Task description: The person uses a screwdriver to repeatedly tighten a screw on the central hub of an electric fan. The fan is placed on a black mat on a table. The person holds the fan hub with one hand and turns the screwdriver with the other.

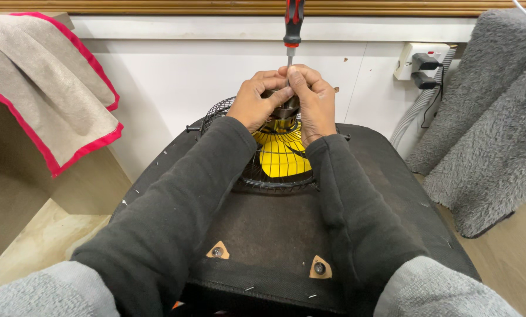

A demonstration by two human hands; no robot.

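Both hands are closed at the hub of a small wire-caged fan [277, 170] with yellow blades lying on a black padded seat [274, 235], the left hand [256, 105] gripping the dark hub, the right hand [313, 103] pinching the shaft of a red-and-black screwdriver [292, 26] that stands upright, handle rising above both.

Screwdriver [292, 26] handle glossy plastic, shaft bare metal. Fan grille [274, 170] thin black wire, blades [280, 155] smooth yellow plastic. Seat pad [269, 229] matt black woven cloth. Grey blanket [486, 129] fluffy, sleeves [181, 205] soft knit.
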